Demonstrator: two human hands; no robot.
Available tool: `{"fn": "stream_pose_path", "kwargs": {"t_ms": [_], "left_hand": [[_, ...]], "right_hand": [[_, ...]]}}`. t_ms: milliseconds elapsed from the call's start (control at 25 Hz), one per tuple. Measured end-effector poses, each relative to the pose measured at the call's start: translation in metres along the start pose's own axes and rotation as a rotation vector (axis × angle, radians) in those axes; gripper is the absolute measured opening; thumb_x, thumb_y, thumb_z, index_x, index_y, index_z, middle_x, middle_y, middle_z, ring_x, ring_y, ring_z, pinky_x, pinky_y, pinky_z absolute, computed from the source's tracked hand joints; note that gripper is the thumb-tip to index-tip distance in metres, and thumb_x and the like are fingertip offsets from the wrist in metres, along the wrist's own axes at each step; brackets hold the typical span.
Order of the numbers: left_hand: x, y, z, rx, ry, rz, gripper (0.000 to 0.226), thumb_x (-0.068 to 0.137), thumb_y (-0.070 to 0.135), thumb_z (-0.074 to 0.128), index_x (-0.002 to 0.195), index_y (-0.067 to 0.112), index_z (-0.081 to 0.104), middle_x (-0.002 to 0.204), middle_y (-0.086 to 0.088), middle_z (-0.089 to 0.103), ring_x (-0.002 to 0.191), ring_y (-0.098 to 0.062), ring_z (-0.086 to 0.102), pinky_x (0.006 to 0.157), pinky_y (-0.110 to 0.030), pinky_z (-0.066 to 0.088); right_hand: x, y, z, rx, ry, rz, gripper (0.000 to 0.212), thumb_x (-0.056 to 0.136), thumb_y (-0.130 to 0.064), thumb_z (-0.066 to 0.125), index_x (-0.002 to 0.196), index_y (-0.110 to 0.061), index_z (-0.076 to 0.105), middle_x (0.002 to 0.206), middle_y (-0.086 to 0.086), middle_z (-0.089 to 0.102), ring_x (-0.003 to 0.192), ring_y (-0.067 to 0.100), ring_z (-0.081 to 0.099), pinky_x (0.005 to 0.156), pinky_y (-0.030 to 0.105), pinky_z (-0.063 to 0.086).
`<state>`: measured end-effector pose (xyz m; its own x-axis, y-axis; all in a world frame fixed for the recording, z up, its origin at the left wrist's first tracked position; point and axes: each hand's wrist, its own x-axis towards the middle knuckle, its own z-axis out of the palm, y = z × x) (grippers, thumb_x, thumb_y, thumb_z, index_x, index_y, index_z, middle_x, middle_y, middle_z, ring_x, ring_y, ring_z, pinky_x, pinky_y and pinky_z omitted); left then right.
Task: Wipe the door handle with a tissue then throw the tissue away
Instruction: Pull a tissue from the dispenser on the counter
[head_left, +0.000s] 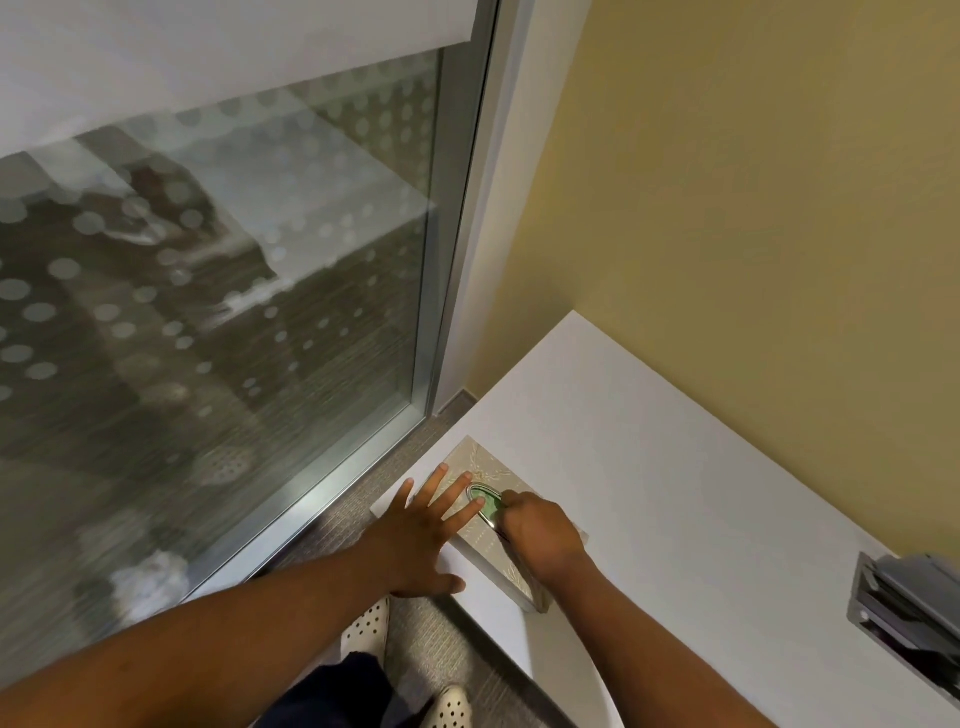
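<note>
A beige patterned tissue box (480, 464) lies near the left corner of a white table (649, 467). My left hand (423, 525) rests flat on the box with fingers spread, pressing it down. My right hand (540, 532) sits over the oval opening (483, 500) in the box top, its fingers reaching into the slot. I cannot tell whether those fingers have a tissue pinched; no tissue shows outside the box. No door handle is in view.
A glass door or panel (218, 291) with frosted dots and a metal frame (452, 234) stands to the left. A yellow wall (753, 182) backs the table. A grey cable box (909, 608) is set into the table at right. My shoes (366, 626) stand on grey carpet.
</note>
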<state>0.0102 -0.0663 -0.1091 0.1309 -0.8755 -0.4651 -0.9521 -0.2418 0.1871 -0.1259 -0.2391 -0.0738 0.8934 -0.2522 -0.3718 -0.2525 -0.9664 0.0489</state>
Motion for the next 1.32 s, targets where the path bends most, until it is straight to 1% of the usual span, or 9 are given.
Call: {"fn": "stream_pose_path", "kwargs": {"t_ms": [280, 480, 720, 840, 960, 1040, 1120, 1200, 1320], "left_hand": [[-0.002, 0.002, -0.002, 0.021, -0.013, -0.016, 0.109, 0.093, 0.089, 0.041, 0.171, 0.039, -0.017, 0.177, -0.001, -0.036, 0.164, -0.035, -0.030, 0.133, -0.065, -0.006], [-0.002, 0.002, -0.008, -0.002, -0.042, -0.012, 0.110, 0.095, 0.085, 0.045, 0.171, 0.036, -0.019, 0.173, 0.001, -0.041, 0.163, -0.035, -0.032, 0.132, -0.065, -0.010], [0.000, 0.000, -0.001, 0.000, -0.003, -0.016, 0.111, 0.093, 0.086, 0.047, 0.171, 0.037, -0.016, 0.178, -0.001, -0.034, 0.164, -0.036, -0.028, 0.131, -0.066, -0.008], [0.000, 0.002, -0.004, -0.020, -0.032, -0.043, 0.111, 0.092, 0.088, 0.044, 0.171, 0.037, -0.015, 0.175, 0.001, -0.036, 0.162, -0.035, -0.032, 0.130, -0.068, -0.008], [-0.006, 0.013, -0.020, -0.107, 0.066, -0.025, 0.103, 0.095, 0.084, 0.047, 0.174, 0.031, 0.008, 0.179, -0.002, -0.020, 0.164, -0.032, -0.019, 0.132, -0.071, 0.002], [-0.010, 0.027, -0.030, -0.299, 0.349, 0.018, 0.077, 0.097, 0.065, 0.069, 0.160, 0.025, 0.052, 0.176, -0.016, 0.035, 0.164, -0.036, 0.030, 0.126, -0.070, 0.032], [-0.012, 0.043, -0.047, -0.871, 0.478, -0.030, 0.049, 0.093, 0.060, 0.075, 0.126, 0.023, 0.080, 0.133, -0.015, 0.076, 0.132, -0.039, 0.066, 0.110, -0.051, 0.055], [-0.012, 0.062, -0.065, -1.468, 0.342, -0.107, 0.058, 0.092, 0.070, 0.065, 0.112, 0.019, 0.083, 0.109, -0.015, 0.081, 0.113, -0.040, 0.073, 0.101, -0.046, 0.059], [-0.008, 0.078, -0.075, -1.689, 0.351, -0.184, 0.046, 0.102, 0.054, 0.068, 0.129, 0.019, 0.080, 0.121, -0.011, 0.083, 0.117, -0.029, 0.078, 0.109, -0.045, 0.060]], "right_hand": [[0.007, 0.014, -0.003, -0.025, 0.010, -0.214, 0.024, 0.099, -0.013, 0.057, 0.117, -0.003, 0.068, 0.110, 0.019, 0.073, 0.090, 0.036, 0.073, 0.077, 0.043, 0.061], [0.005, 0.032, -0.006, 0.045, 0.039, -0.327, 0.027, 0.106, -0.025, 0.049, 0.121, -0.006, 0.060, 0.116, 0.015, 0.063, 0.090, 0.033, 0.069, 0.075, 0.046, 0.060], [-0.022, 0.035, -0.005, 0.615, 0.211, -0.023, 0.007, 0.104, -0.020, 0.052, 0.103, -0.016, 0.057, 0.102, 0.004, 0.057, 0.084, 0.020, 0.060, 0.072, 0.040, 0.052], [-0.032, 0.031, -0.007, 0.881, 0.349, 0.179, 0.016, 0.108, -0.013, 0.050, 0.093, -0.011, 0.057, 0.095, 0.005, 0.058, 0.084, 0.016, 0.058, 0.073, 0.033, 0.047], [-0.035, 0.026, -0.017, 1.121, 0.358, 0.264, 0.015, 0.106, -0.005, 0.050, 0.094, -0.004, 0.058, 0.097, 0.013, 0.063, 0.085, 0.017, 0.058, 0.076, 0.031, 0.048], [-0.038, 0.021, -0.023, 1.270, 0.334, 0.289, 0.014, 0.106, -0.007, 0.050, 0.096, -0.004, 0.060, 0.099, 0.015, 0.067, 0.085, 0.015, 0.060, 0.075, 0.030, 0.050], [-0.044, 0.013, -0.027, 1.323, 0.354, 0.281, 0.015, 0.106, -0.008, 0.050, 0.097, -0.009, 0.062, 0.098, 0.012, 0.068, 0.083, 0.011, 0.062, 0.072, 0.023, 0.051], [-0.050, 0.003, -0.029, 1.319, 0.397, 0.252, 0.015, 0.107, -0.011, 0.051, 0.098, -0.013, 0.063, 0.098, 0.005, 0.069, 0.085, 0.009, 0.065, 0.073, 0.019, 0.054], [-0.061, -0.008, -0.033, 1.285, 0.486, 0.214, 0.012, 0.106, -0.015, 0.056, 0.102, -0.019, 0.067, 0.107, -0.003, 0.069, 0.100, 0.014, 0.069, 0.084, 0.026, 0.059]]}}
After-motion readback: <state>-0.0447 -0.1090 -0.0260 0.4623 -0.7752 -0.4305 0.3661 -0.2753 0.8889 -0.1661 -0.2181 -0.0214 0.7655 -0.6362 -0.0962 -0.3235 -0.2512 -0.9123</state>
